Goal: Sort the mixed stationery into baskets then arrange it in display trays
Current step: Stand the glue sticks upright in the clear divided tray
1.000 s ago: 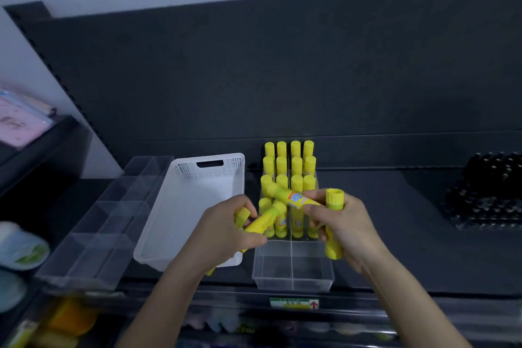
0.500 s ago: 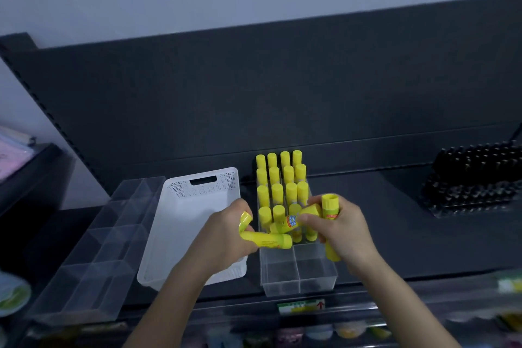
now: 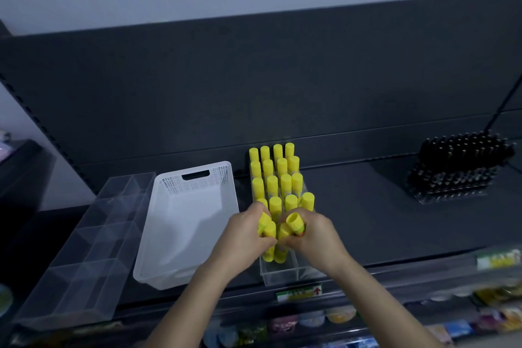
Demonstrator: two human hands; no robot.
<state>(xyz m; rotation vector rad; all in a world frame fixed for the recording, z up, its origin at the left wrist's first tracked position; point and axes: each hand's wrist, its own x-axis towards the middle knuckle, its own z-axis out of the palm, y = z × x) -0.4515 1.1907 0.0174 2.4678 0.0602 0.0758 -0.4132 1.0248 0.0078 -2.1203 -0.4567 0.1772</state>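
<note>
Moved: glue sticks, crosswise 0.5 s ago, now upright at frame ctr, entering display tray front cells. Left hand, right hand: both curled round sticks. Keep yours vert.; seat bases before release.

No wording can be read. At lower centre, a green-and-white shelf-edge label shows a red upward arrow, its print blurred. A second label at lower right and wrappers on the glue sticks are equally illegible.
</note>
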